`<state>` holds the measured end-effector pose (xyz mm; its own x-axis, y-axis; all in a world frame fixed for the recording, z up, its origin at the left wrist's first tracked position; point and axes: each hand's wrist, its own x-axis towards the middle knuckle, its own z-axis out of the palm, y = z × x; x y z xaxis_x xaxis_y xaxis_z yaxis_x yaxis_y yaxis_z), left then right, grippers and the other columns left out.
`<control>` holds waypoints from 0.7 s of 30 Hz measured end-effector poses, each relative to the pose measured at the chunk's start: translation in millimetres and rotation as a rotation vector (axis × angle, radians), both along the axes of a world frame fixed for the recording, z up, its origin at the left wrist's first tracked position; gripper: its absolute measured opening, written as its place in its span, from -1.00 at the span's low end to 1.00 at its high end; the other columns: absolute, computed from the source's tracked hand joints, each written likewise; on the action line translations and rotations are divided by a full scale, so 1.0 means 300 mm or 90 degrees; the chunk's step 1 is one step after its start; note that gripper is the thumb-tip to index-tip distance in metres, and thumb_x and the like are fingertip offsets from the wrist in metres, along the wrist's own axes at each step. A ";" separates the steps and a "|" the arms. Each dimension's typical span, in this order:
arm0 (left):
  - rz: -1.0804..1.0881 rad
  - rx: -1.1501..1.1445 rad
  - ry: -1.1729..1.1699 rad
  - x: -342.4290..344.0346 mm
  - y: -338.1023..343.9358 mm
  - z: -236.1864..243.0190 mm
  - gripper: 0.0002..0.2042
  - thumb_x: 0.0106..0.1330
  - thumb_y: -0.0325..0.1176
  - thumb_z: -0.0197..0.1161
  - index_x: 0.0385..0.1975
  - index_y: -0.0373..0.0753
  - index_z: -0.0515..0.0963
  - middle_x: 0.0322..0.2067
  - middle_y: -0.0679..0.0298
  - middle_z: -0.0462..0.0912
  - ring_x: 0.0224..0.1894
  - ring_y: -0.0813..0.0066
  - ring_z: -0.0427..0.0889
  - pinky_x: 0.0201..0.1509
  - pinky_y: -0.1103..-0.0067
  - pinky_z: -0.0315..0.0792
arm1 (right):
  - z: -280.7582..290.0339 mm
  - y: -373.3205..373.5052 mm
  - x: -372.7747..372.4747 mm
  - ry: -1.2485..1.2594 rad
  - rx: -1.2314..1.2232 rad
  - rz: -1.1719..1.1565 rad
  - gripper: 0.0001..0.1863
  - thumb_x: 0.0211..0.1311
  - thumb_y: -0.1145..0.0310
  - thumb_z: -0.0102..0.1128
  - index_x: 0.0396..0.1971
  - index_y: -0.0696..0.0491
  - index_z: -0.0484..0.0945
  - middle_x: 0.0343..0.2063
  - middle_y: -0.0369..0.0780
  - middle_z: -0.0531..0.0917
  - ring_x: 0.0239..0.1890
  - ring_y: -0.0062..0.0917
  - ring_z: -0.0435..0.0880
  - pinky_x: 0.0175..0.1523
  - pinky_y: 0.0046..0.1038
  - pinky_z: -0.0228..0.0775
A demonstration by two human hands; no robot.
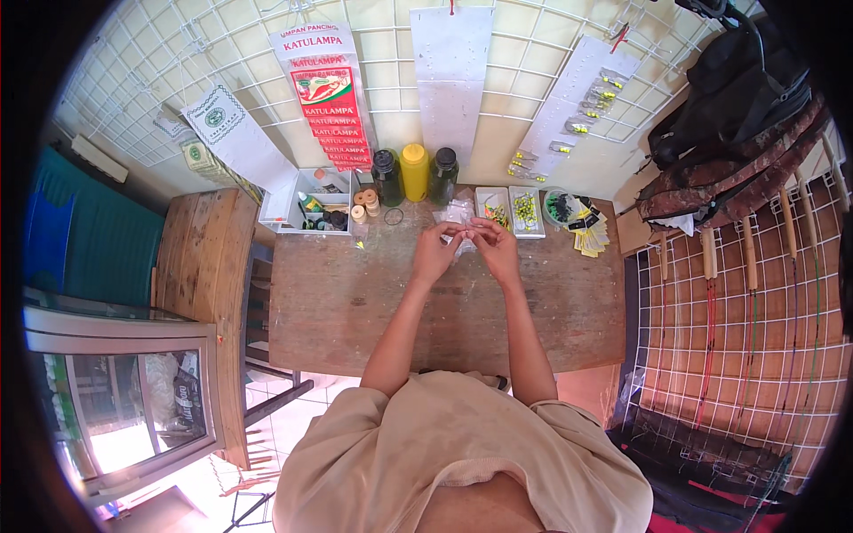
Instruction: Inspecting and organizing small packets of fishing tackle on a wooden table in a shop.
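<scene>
My left hand [435, 252] and my right hand [498, 250] meet over the far middle of the wooden table [355, 302]. The fingertips of both are pinched together, nearly touching. Whatever lies between them is too small to make out. Just beyond and beneath the fingers are crumpled clear plastic bags [457, 211]. Close by my right hand stand two white trays, one with small yellow pieces [495, 210], the other with yellow-green beads [526, 210]. On my left hand's side a thin dark ring [394, 216] lies on the wood.
Two dark bottles [387, 178] flank a yellow bottle [415, 173] by the wall grid. A white organizer box [283, 206] and wooden spools [359, 213] are at the back left. Yellow cards [590, 238] and a round tub [559, 207] sit back right. Rods [711, 258] hang at right.
</scene>
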<state>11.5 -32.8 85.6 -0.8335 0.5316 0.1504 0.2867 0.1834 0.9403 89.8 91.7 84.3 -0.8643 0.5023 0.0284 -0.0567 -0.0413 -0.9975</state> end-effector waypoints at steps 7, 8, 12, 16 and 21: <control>-0.015 -0.015 -0.047 0.020 -0.001 0.038 -0.85 0.19 -0.38 0.30 -0.27 -0.24 0.65 -0.37 0.22 0.70 -0.34 0.51 0.64 -0.33 0.59 0.47 | 0.009 0.008 0.005 -0.044 0.003 -0.042 -0.71 0.13 0.43 0.31 -0.14 0.16 0.56 -0.38 -0.26 0.70 -0.32 -0.71 0.60 -0.20 -0.65 0.40; -0.015 -0.015 -0.047 0.020 -0.003 0.040 -0.85 0.19 -0.38 0.30 -0.27 -0.24 0.65 -0.37 0.22 0.70 -0.34 0.51 0.64 -0.33 0.59 0.47 | 0.008 0.007 0.004 -0.048 0.010 -0.045 -0.71 0.12 0.43 0.32 -0.15 0.16 0.56 -0.39 -0.27 0.70 -0.35 -0.71 0.60 -0.22 -0.65 0.40; -0.020 -0.019 -0.033 0.014 -0.008 0.031 -0.85 0.18 -0.38 0.30 -0.27 -0.23 0.66 -0.37 0.22 0.69 -0.34 0.50 0.63 -0.32 0.58 0.47 | -0.001 0.008 0.002 -0.044 0.000 -0.047 -0.71 0.11 0.43 0.33 -0.16 0.17 0.56 -0.40 -0.27 0.70 -0.35 -0.72 0.60 -0.22 -0.66 0.40; -0.023 0.013 0.018 0.008 -0.008 0.009 -0.85 0.17 -0.38 0.31 -0.28 -0.23 0.66 -0.38 0.25 0.69 -0.35 0.52 0.63 -0.32 0.60 0.46 | 0.001 0.005 0.000 -0.059 -0.001 -0.047 -0.73 0.13 0.48 0.27 -0.14 0.17 0.56 -0.36 -0.25 0.70 -0.32 -0.72 0.60 -0.19 -0.66 0.40; -0.013 0.014 -0.013 0.012 -0.002 0.011 -0.85 0.17 -0.39 0.31 -0.29 -0.23 0.66 -0.39 0.27 0.70 -0.35 0.58 0.63 -0.33 0.62 0.44 | 0.003 -0.001 -0.001 -0.024 -0.023 -0.055 -0.76 0.14 0.50 0.25 -0.17 0.19 0.56 -0.39 -0.25 0.69 -0.36 -0.73 0.58 -0.25 -0.67 0.38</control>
